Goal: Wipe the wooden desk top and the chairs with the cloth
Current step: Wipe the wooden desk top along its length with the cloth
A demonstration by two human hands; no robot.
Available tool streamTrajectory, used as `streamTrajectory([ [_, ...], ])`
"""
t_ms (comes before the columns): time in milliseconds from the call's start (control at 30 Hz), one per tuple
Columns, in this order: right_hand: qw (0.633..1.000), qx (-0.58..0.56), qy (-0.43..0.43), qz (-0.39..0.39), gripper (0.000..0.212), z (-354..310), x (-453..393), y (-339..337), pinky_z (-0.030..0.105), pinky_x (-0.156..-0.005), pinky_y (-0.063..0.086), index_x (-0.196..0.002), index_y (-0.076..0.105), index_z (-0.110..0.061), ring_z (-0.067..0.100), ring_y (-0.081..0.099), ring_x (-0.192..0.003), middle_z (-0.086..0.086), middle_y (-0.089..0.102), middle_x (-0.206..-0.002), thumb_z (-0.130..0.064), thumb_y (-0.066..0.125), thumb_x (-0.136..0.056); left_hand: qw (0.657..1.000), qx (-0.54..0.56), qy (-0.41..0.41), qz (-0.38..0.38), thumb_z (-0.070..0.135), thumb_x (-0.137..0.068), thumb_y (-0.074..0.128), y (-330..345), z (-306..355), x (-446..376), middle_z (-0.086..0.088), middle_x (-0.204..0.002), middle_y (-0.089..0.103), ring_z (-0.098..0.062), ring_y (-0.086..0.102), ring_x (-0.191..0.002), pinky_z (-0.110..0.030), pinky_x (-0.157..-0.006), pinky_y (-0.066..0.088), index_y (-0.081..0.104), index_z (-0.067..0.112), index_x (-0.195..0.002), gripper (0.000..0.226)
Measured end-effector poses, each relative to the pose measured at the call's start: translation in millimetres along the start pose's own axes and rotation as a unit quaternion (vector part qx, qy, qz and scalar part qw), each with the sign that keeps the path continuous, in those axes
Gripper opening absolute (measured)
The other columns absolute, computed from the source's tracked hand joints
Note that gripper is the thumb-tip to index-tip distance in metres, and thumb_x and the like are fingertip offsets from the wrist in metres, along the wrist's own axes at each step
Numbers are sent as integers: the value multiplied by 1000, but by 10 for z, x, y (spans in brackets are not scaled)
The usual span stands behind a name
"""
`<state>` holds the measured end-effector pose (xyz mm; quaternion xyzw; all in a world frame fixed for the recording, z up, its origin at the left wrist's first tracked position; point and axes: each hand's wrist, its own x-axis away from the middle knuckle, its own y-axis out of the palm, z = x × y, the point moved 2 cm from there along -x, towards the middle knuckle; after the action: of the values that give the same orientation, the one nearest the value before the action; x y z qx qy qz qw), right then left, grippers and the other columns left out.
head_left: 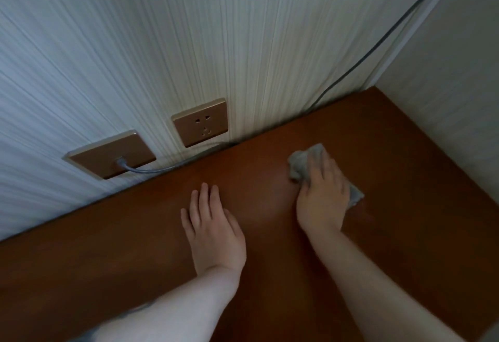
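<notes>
The wooden desk top (135, 260) is reddish brown and fills the lower half of the view. A crumpled grey cloth (299, 164) lies on it toward the back right. My right hand (322, 190) lies on top of the cloth and presses it onto the wood, fingers stretched over it; the cloth sticks out beyond the fingertips and at the hand's right side. My left hand (213, 228) rests flat on the bare desk to the left of it, fingers straight and pointing at the wall. No chair is in view.
A striped white wall runs along the desk's back edge, with a side wall (445, 85) at the right. On it are a gold power socket (201, 122) and a second gold plate (110, 155) with a grey cable (167, 168) running along the desk's back edge.
</notes>
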<state>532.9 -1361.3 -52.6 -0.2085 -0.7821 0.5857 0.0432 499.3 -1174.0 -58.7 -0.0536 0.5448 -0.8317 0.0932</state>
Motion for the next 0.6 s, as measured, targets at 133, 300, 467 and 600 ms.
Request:
streamTrajectory([
  [133,936,-64,-287,-194,55,-666,250,100,27,-113,7,-140,48,-26,20,31,-140,0,39,-151,-24,38,-87,1000,-1,1,10,28,-92,21,26,-16,8,-2,-152,36,-20,21,-144,-46,-119,11,42,14,-141,55],
  [300,960,-41,-216,-172,54,-541,-506,210,30,-113,12,-146,39,-26,22,26,-143,-1,29,-156,-12,47,-94,1000,6,-4,22,26,-93,24,17,-17,6,0,-151,37,-18,22,-144,-42,-119,8,41,16,-142,53],
  [467,992,-52,-78,-89,57,-782,16,192,40,-117,15,-143,44,-19,27,25,-143,6,32,-155,-16,36,-87,1000,13,3,13,30,-93,23,19,-26,3,2,-153,33,-17,17,-145,-40,-119,4,38,16,-144,55],
  [600,933,-87,-280,-211,60,-1036,104,203,30,-116,5,-146,38,-27,18,19,-145,-3,28,-157,-30,21,-89,1000,15,0,8,29,-93,29,33,-49,6,2,-154,32,-16,16,-145,-40,-119,4,35,16,-144,54],
])
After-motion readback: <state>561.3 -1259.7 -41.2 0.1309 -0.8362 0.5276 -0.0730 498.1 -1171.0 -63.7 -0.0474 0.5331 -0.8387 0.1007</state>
